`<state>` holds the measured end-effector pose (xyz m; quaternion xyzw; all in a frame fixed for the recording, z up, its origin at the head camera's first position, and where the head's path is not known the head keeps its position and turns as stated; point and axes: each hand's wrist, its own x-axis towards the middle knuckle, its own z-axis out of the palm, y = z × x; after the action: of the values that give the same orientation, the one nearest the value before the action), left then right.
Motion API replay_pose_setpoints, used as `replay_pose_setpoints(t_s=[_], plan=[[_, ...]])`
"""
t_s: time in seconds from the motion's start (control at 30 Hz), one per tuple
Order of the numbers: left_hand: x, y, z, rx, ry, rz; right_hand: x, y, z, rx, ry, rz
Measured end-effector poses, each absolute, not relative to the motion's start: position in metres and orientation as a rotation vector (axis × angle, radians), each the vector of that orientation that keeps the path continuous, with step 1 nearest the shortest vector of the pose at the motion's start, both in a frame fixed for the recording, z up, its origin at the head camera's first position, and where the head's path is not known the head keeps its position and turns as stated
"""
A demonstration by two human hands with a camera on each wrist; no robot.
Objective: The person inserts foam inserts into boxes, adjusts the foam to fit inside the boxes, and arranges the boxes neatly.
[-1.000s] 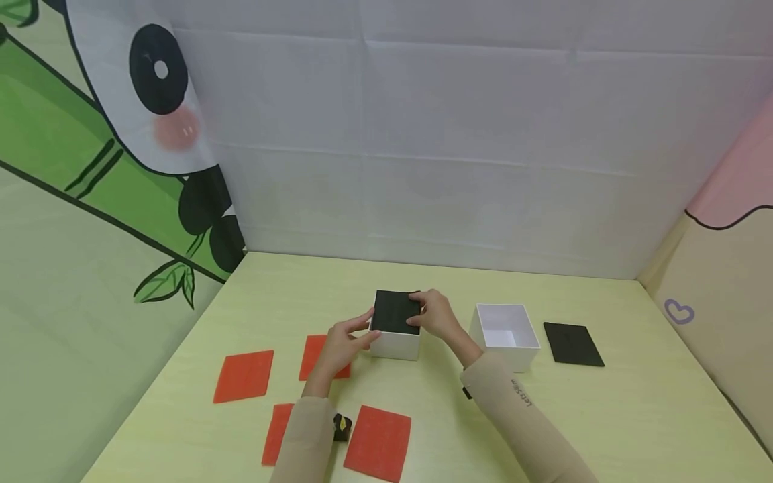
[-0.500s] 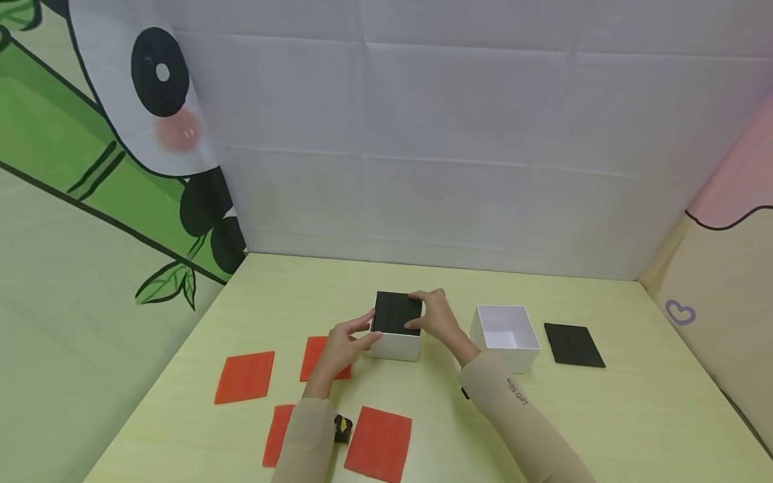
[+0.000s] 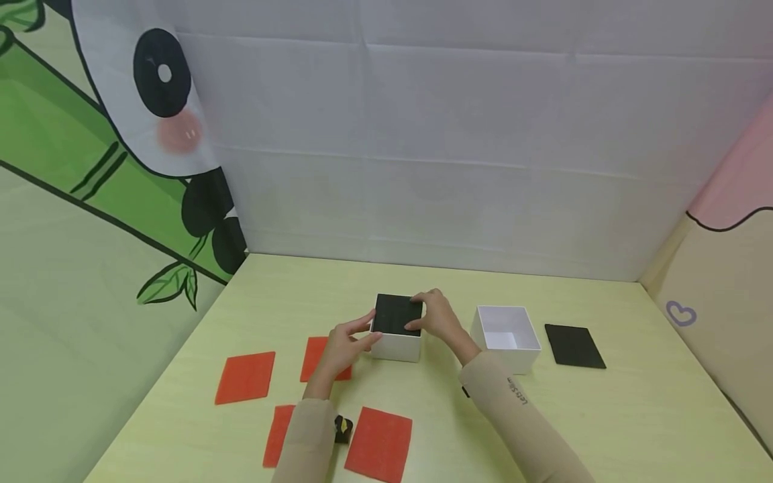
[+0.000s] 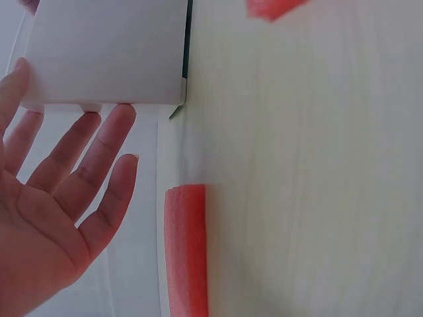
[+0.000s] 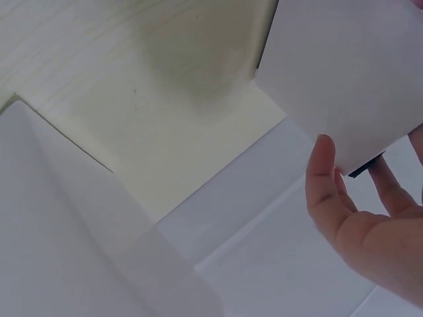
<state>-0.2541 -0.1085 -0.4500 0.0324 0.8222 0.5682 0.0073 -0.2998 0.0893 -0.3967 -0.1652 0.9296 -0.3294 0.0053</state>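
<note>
A white square box (image 3: 396, 347) stands on the table with a black square panel (image 3: 395, 315) over its top. My left hand (image 3: 343, 345) holds the box at its left side, thumb at the front corner and fingers along the side wall. The left wrist view shows those fingertips touching the box wall (image 4: 109, 49), the little finger apart from it. My right hand (image 3: 441, 318) pinches the panel's right part, thumb nearer me and index finger at the far edge. In the right wrist view the thumb (image 5: 322, 165) is at the box's corner, beside a black edge.
An uncovered white box (image 3: 507, 352) stands to the right, with another black square (image 3: 574, 345) beyond it. Several red squares lie at the left and front, including one red square (image 3: 379, 443) near a small black-and-yellow item (image 3: 343, 429). A white backdrop (image 3: 447, 154) rises behind the table.
The black panel sits slightly lower on the box, its far edge now inside the thin white rim. Both hands keep nearly the same places; the whole view shifts very slightly.
</note>
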Motion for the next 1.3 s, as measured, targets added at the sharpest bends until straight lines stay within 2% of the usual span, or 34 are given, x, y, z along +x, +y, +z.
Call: replay_pose_setpoints(t_s=[0.7,1.0,1.3], plan=[[-0.255,-0.111,-0.449,0.106,2.586,1.783,-0.309,0.077,-0.4,-0.292,2.888,-0.695],[-0.253,-0.111,-0.452,0.095,2.58,1.791,-0.308,0.076,-0.414,-0.432,2.863,-0.959],[-0.253,-0.109,-0.45,0.116,2.581,1.798,-0.31,0.065,-0.419,-0.539,2.916,-1.011]])
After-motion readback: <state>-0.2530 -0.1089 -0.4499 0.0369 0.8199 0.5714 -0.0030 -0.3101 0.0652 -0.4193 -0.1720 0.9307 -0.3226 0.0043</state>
